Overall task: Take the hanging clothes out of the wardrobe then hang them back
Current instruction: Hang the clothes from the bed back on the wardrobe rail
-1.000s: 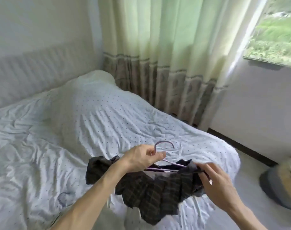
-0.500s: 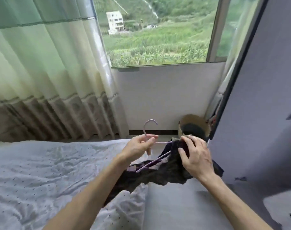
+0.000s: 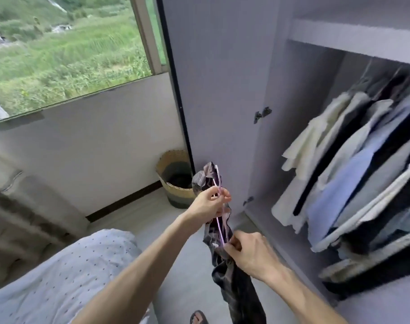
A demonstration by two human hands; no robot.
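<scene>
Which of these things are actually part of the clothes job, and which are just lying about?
Part of the job: left hand, right hand, purple hanger, dark checked garment, wardrobe, hanging clothes.
Just lying about: woven basket, bed, window.

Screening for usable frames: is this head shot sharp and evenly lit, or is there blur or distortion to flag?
Head view: motion blur smears the hanging clothes and the curtain at lower left; the left hand, right hand and purple hanger read fairly sharp; the wide lens tilts and bows the wardrobe door and window frame; soft daylight, no harsh glare.
</scene>
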